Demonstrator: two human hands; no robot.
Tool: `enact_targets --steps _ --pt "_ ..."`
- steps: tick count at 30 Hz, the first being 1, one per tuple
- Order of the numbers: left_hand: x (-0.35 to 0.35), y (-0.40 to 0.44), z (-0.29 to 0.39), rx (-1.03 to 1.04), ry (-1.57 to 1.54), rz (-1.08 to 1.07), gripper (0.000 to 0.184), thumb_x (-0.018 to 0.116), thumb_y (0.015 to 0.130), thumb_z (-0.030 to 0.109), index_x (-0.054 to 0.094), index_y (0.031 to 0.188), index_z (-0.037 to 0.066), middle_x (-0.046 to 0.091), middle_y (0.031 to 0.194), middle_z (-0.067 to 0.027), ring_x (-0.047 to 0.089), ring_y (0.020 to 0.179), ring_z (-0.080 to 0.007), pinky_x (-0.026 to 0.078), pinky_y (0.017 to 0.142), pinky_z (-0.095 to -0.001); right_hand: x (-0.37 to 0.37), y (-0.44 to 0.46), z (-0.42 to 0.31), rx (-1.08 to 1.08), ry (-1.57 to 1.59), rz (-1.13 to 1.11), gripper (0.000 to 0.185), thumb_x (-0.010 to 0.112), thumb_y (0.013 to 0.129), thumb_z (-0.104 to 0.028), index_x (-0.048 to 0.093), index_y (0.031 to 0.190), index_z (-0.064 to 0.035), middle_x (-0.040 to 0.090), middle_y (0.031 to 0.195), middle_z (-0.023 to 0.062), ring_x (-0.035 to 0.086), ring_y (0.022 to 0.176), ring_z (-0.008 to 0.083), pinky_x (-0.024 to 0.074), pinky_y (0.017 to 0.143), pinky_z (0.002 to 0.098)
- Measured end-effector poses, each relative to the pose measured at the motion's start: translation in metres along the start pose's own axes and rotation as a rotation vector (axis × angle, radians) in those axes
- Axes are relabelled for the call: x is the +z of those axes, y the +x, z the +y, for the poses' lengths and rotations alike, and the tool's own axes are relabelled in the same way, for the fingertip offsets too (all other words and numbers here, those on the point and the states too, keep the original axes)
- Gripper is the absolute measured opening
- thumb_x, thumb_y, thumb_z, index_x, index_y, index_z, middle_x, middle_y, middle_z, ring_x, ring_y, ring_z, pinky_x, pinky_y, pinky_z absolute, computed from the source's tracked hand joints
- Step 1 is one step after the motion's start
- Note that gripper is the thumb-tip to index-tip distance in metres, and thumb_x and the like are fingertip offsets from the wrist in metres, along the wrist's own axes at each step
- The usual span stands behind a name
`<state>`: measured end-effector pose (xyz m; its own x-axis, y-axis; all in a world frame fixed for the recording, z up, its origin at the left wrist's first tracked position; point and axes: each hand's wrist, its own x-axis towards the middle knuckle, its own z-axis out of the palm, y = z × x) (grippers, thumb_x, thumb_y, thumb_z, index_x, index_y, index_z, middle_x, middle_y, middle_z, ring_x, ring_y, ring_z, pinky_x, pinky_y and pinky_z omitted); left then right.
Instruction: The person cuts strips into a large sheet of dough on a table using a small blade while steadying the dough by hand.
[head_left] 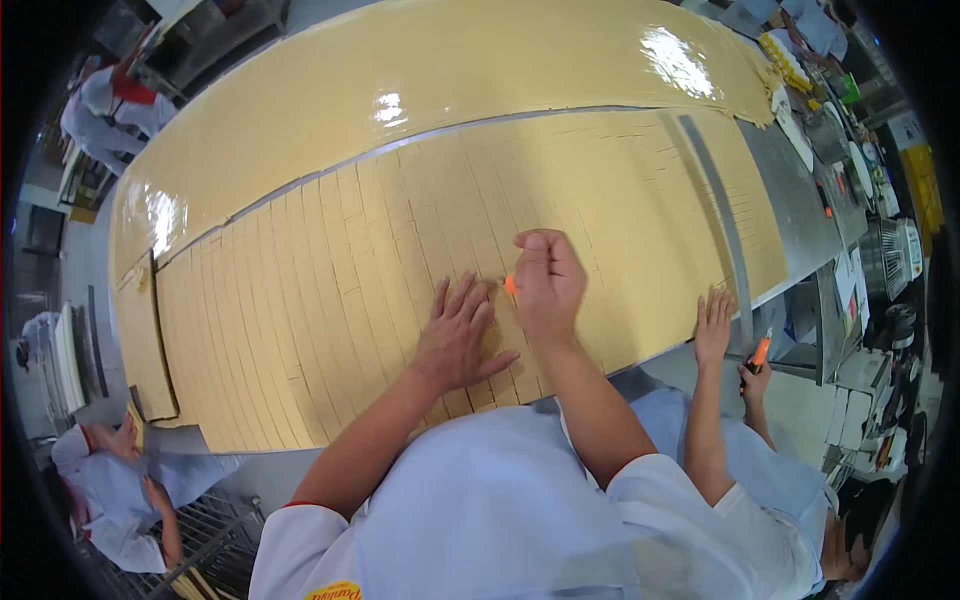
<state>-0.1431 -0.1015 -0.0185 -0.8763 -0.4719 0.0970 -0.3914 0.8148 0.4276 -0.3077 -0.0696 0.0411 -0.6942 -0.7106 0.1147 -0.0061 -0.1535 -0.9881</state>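
My left hand (458, 338) lies flat with fingers apart on a wide, pale yellow dough-like sheet (620, 200). Just to its right, my right hand (550, 290) is closed in a fist around an orange-handled knife (511, 284). Only a bit of the orange shows beside the fist, with its tip close to my left fingertips. Long, roughly parallel cuts divide the left and middle of the sheet into narrow strips. Fewer marks show on the part right of my hands.
A glossy yellow sheet (520, 60) lies behind a metal strip (400, 143). At right, a co-worker's hand (712, 325) rests by a long metal ruler (720, 200); the other holds an orange utility knife (760, 352). Another person (120, 500) works at lower left.
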Motion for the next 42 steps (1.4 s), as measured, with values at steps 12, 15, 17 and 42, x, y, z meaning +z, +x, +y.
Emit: enact_targets --steps 12,15,17,42 --pt "-0.026 -0.011 -0.017 -0.118 0.028 0.072 0.082 0.064 0.095 0.072 0.059 0.132 -0.001 0.046 0.159 -0.0192 0.026 0.162 -0.0424 0.010 0.133 -0.0672 0.039 0.007 -0.009 0.031 0.009 -0.097 0.023 0.058 0.115 -0.019 0.069 0.105 -0.0006 0.051 0.073 -0.0075 0.040 0.063 0.0005 0.0361 0.058 0.0224" --pt "-0.014 -0.009 -0.021 -0.087 0.064 0.041 0.085 0.066 0.094 0.074 0.058 0.136 0.000 0.042 0.162 -0.0189 0.022 0.163 -0.0435 0.008 0.133 -0.0676 0.048 0.019 0.018 -0.090 -0.203 -0.130 0.023 0.060 0.114 -0.020 0.069 0.106 -0.0010 0.051 0.072 -0.0084 0.041 0.063 0.0000 0.0367 0.057 0.0218" --pt "-0.011 -0.008 -0.022 -0.087 0.082 0.037 0.088 0.067 0.094 0.073 0.056 0.140 -0.001 0.044 0.160 -0.0197 0.024 0.163 -0.0448 0.009 0.133 -0.0677 0.037 0.017 0.010 0.040 -0.025 -0.068 0.023 0.059 0.114 -0.020 0.068 0.107 -0.0007 0.051 0.072 -0.0086 0.042 0.062 -0.0003 0.0367 0.056 0.0215" --pt "-0.002 0.054 -0.015 0.040 0.015 0.036 0.081 0.069 0.093 0.073 0.060 0.126 0.000 0.041 0.163 -0.0213 0.025 0.162 -0.0460 0.013 0.132 -0.0691 0.003 0.046 0.011 -0.120 -0.134 0.060 0.023 0.060 0.114 -0.018 0.069 0.105 0.0012 0.063 0.081 -0.0017 0.049 0.066 0.0031 0.0425 0.060 0.0235"
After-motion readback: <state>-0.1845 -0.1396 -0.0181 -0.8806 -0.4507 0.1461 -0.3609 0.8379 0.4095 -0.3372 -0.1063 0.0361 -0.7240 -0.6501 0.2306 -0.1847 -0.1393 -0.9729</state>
